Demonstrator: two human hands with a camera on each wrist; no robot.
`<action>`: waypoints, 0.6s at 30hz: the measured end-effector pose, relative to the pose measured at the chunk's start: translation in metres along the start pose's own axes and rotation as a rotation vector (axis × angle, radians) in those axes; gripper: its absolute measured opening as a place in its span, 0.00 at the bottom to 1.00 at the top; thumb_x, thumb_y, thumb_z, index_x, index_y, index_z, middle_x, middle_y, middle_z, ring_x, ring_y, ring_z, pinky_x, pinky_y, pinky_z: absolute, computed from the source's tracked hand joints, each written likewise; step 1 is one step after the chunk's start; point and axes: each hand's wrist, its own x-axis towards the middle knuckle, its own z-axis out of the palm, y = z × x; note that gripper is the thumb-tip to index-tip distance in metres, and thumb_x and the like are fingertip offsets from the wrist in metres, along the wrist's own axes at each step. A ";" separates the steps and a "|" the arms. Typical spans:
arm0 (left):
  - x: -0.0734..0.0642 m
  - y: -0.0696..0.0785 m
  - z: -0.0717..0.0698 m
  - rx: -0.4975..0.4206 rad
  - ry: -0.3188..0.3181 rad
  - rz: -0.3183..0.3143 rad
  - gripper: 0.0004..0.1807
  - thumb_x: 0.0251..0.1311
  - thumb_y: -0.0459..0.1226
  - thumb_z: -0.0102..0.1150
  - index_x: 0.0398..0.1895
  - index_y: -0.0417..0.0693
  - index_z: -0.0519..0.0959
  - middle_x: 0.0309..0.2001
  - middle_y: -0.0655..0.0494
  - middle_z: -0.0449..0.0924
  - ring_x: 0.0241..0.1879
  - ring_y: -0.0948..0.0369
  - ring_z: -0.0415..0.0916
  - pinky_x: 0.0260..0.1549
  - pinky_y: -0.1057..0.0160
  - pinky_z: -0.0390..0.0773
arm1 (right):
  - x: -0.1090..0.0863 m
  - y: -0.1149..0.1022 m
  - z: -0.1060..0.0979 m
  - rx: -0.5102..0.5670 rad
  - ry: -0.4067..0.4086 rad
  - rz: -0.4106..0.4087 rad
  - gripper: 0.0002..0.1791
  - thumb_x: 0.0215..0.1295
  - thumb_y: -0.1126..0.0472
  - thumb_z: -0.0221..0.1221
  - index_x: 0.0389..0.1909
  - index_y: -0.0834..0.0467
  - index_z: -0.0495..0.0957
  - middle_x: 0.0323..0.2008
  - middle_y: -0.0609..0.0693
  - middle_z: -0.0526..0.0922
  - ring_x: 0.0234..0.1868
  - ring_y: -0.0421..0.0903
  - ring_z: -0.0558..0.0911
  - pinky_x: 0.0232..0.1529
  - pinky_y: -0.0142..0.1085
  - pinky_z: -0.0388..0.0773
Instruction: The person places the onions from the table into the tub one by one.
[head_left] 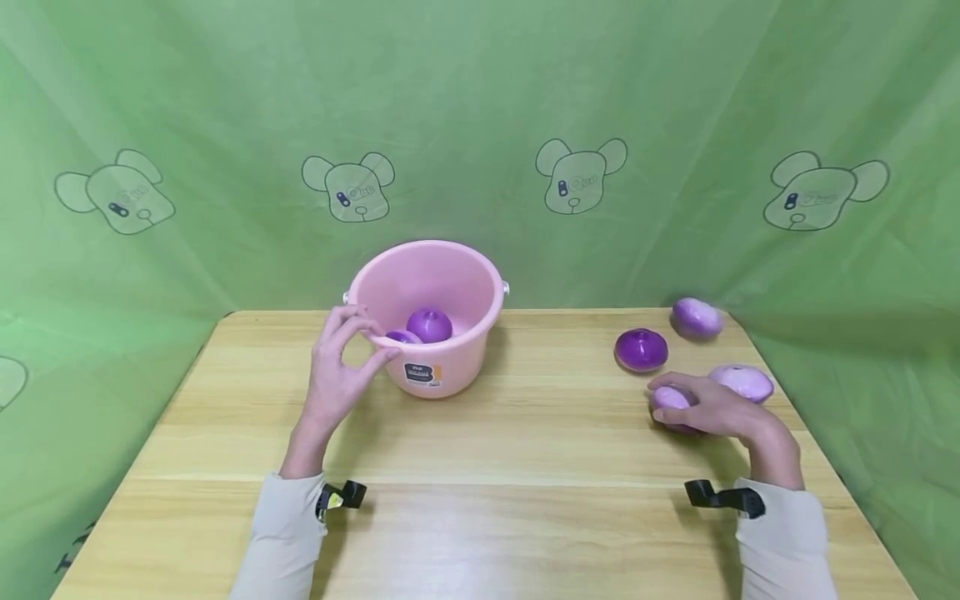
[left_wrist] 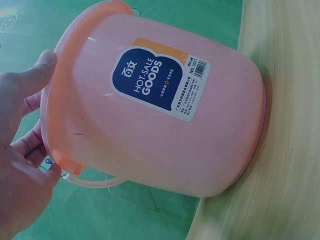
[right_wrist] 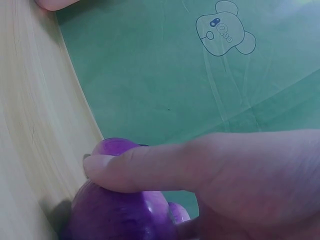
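Observation:
A pink bucket point(head_left: 457, 367) stands upright on the table, two purple onions point(head_left: 430, 326) visible inside it. My left hand point(head_left: 337, 358) pinches the bucket's near left rim, thumb on the outer side and fingers over the edge. Over to the right, my right hand point(head_left: 708, 404) grips a purple onion point(head_left: 670, 400) from above, partly covering it; the right wrist view shows the thumb lying across this onion point(right_wrist: 120, 215). Close to that hand are a dark purple onion point(head_left: 641, 350), a pale purple onion point(head_left: 742, 382), and another onion point(head_left: 697, 318) farther back.
Beneath everything is a light wooden table point(head_left: 480, 533). A green curtain point(head_left: 465, 100) printed with bear heads hangs behind it and along both sides. The bucket carries a label point(left_wrist: 160, 80) on its outer wall, and a thin handle point(left_wrist: 97, 182) hangs from its rim.

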 end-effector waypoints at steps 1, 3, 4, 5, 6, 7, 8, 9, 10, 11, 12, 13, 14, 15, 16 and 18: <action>0.000 0.000 0.000 0.000 0.000 0.000 0.17 0.47 0.29 0.80 0.39 0.40 0.83 0.50 0.44 0.77 0.59 0.43 0.71 0.74 0.43 0.60 | 0.000 0.000 0.000 -0.003 0.003 -0.006 0.29 0.68 0.51 0.66 0.65 0.60 0.73 0.55 0.63 0.81 0.53 0.59 0.80 0.51 0.53 0.77; 0.000 -0.001 0.000 -0.001 0.000 -0.002 0.17 0.47 0.29 0.81 0.39 0.40 0.83 0.50 0.45 0.77 0.59 0.41 0.71 0.74 0.43 0.59 | 0.000 0.000 0.000 -0.011 0.011 -0.016 0.29 0.68 0.51 0.66 0.64 0.60 0.74 0.53 0.61 0.81 0.52 0.57 0.80 0.50 0.50 0.77; 0.000 0.000 0.000 -0.001 -0.001 -0.002 0.16 0.47 0.30 0.80 0.39 0.41 0.83 0.50 0.46 0.77 0.60 0.42 0.71 0.74 0.44 0.59 | 0.000 0.000 0.000 -0.012 0.014 -0.020 0.29 0.68 0.51 0.66 0.64 0.60 0.74 0.53 0.61 0.82 0.52 0.57 0.80 0.50 0.50 0.77; 0.000 0.000 0.001 -0.001 -0.001 -0.004 0.16 0.48 0.31 0.80 0.39 0.41 0.83 0.51 0.46 0.77 0.60 0.42 0.71 0.74 0.44 0.59 | -0.001 0.001 0.000 -0.012 0.017 -0.025 0.28 0.68 0.52 0.67 0.64 0.60 0.74 0.52 0.61 0.82 0.51 0.57 0.81 0.49 0.50 0.77; 0.000 0.000 0.001 0.000 -0.002 -0.006 0.16 0.48 0.31 0.80 0.39 0.41 0.83 0.51 0.46 0.77 0.60 0.44 0.71 0.74 0.44 0.59 | -0.001 0.001 -0.001 -0.013 0.022 -0.032 0.28 0.68 0.52 0.67 0.64 0.60 0.74 0.52 0.61 0.82 0.51 0.56 0.81 0.49 0.50 0.78; 0.000 0.000 0.001 0.001 -0.003 -0.010 0.16 0.48 0.31 0.80 0.39 0.41 0.83 0.51 0.46 0.77 0.60 0.45 0.71 0.75 0.44 0.58 | -0.002 0.000 -0.001 -0.011 0.026 -0.038 0.28 0.68 0.53 0.67 0.64 0.61 0.74 0.52 0.61 0.82 0.50 0.56 0.81 0.49 0.50 0.78; 0.000 0.000 0.001 0.000 -0.004 -0.012 0.16 0.48 0.31 0.80 0.39 0.41 0.83 0.51 0.46 0.77 0.60 0.46 0.71 0.74 0.44 0.59 | -0.002 0.000 -0.002 -0.009 0.032 -0.048 0.28 0.68 0.53 0.67 0.64 0.61 0.74 0.51 0.61 0.82 0.50 0.56 0.81 0.48 0.50 0.78; 0.000 0.000 0.001 0.000 -0.004 -0.012 0.16 0.48 0.31 0.80 0.39 0.41 0.83 0.51 0.46 0.77 0.60 0.47 0.71 0.74 0.43 0.59 | -0.003 0.000 -0.003 -0.006 0.038 -0.059 0.28 0.68 0.54 0.67 0.64 0.61 0.74 0.51 0.60 0.83 0.49 0.55 0.81 0.48 0.50 0.78; 0.000 0.000 0.001 0.000 -0.005 -0.014 0.16 0.48 0.31 0.80 0.39 0.41 0.83 0.51 0.46 0.77 0.60 0.48 0.71 0.74 0.43 0.59 | -0.003 -0.001 -0.004 -0.004 0.045 -0.070 0.28 0.68 0.54 0.67 0.64 0.61 0.74 0.50 0.60 0.83 0.49 0.54 0.81 0.48 0.50 0.78; 0.000 0.001 0.001 0.000 -0.004 -0.016 0.16 0.48 0.31 0.80 0.39 0.41 0.83 0.52 0.46 0.77 0.60 0.48 0.71 0.74 0.43 0.59 | -0.004 -0.001 -0.005 -0.003 0.054 -0.083 0.27 0.68 0.55 0.66 0.64 0.61 0.74 0.50 0.59 0.83 0.48 0.54 0.81 0.47 0.49 0.78; 0.000 0.000 0.001 0.000 -0.004 -0.017 0.16 0.48 0.31 0.80 0.39 0.41 0.83 0.52 0.46 0.77 0.60 0.48 0.71 0.74 0.43 0.59 | -0.004 -0.002 -0.005 -0.003 0.063 -0.095 0.27 0.68 0.55 0.66 0.64 0.61 0.74 0.49 0.59 0.83 0.47 0.53 0.81 0.47 0.49 0.78; 0.000 0.000 0.001 0.000 -0.004 -0.019 0.16 0.48 0.31 0.80 0.39 0.41 0.83 0.52 0.46 0.77 0.60 0.48 0.71 0.74 0.43 0.60 | -0.004 -0.002 -0.006 0.000 0.071 -0.108 0.26 0.68 0.56 0.66 0.63 0.60 0.74 0.49 0.58 0.83 0.47 0.52 0.81 0.46 0.48 0.78; 0.000 0.000 0.000 0.000 -0.004 -0.021 0.16 0.48 0.31 0.80 0.39 0.41 0.83 0.52 0.46 0.77 0.61 0.48 0.71 0.74 0.43 0.60 | -0.004 -0.003 -0.007 -0.002 0.079 -0.122 0.25 0.68 0.57 0.66 0.63 0.60 0.75 0.48 0.58 0.83 0.46 0.52 0.81 0.46 0.48 0.78; -0.001 0.001 0.000 0.001 -0.004 -0.023 0.17 0.48 0.31 0.80 0.39 0.41 0.83 0.52 0.46 0.77 0.61 0.48 0.71 0.74 0.43 0.60 | -0.004 -0.004 -0.008 -0.006 0.087 -0.131 0.24 0.68 0.57 0.66 0.62 0.59 0.75 0.47 0.57 0.84 0.45 0.51 0.81 0.45 0.47 0.77; -0.001 0.000 0.000 0.002 -0.004 -0.026 0.17 0.47 0.31 0.80 0.39 0.41 0.83 0.52 0.46 0.77 0.61 0.48 0.71 0.73 0.42 0.60 | -0.004 -0.004 -0.008 -0.012 0.094 -0.140 0.23 0.68 0.57 0.67 0.61 0.59 0.76 0.46 0.56 0.84 0.45 0.51 0.81 0.44 0.46 0.77; -0.001 0.000 0.000 0.005 -0.005 -0.029 0.17 0.47 0.30 0.81 0.39 0.41 0.83 0.53 0.46 0.77 0.61 0.49 0.71 0.73 0.42 0.60 | -0.004 -0.006 -0.010 -0.037 0.112 -0.142 0.22 0.68 0.57 0.67 0.60 0.58 0.76 0.45 0.55 0.83 0.44 0.52 0.80 0.42 0.46 0.77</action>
